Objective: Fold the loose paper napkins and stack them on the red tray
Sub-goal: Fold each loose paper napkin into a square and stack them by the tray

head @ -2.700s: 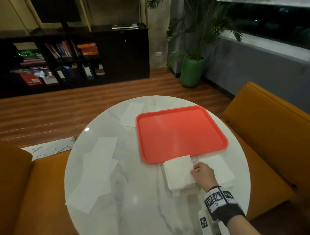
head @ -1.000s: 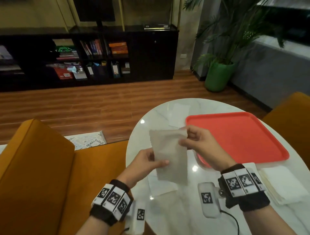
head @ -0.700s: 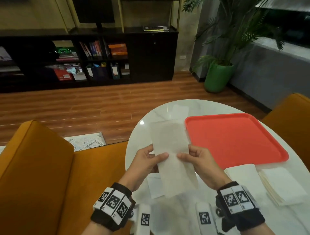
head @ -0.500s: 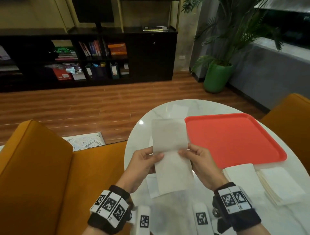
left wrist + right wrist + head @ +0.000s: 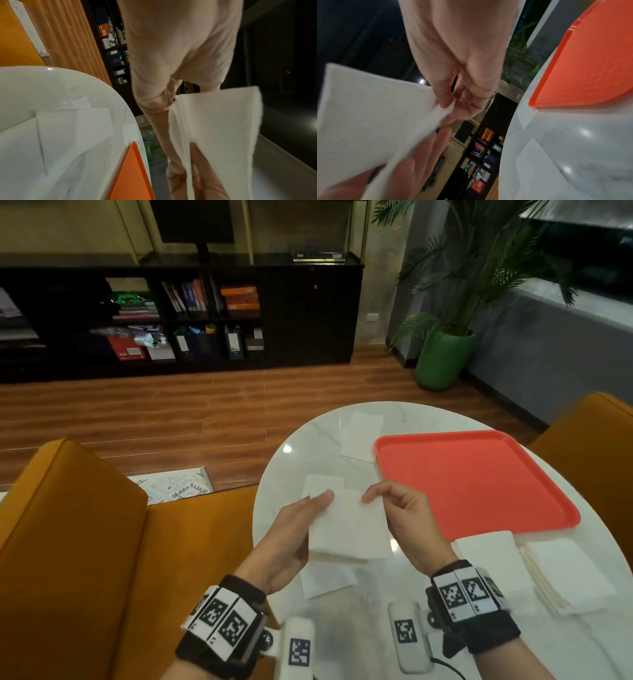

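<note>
Both hands hold one white paper napkin (image 5: 349, 525) above the near left part of the round marble table (image 5: 342, 628); it is folded over into a short rectangle. My left hand (image 5: 318, 505) grips its left edge, thumb on top and fingers beneath. At the top right corner my right hand (image 5: 371, 497) pinches it. The left wrist view shows the napkin (image 5: 219, 128) doubled, and the right wrist view shows its corner (image 5: 376, 115) pinched. The red tray (image 5: 472, 481) lies to the right with nothing on it. Two piles of folded napkins (image 5: 568, 573) sit by its near edge.
Loose flat napkins lie on the table: one beyond the tray's left corner (image 5: 361, 436), one under my hands (image 5: 322, 486), one nearer me (image 5: 325, 577). Orange sofa seats (image 5: 68, 542) flank the table. A green plant pot (image 5: 443, 357) and dark shelves (image 5: 171, 316) stand farther back.
The napkin was a long strip held upright by its middle. Its upper half has come down over the lower half, and both hands have dropped slightly with it.
</note>
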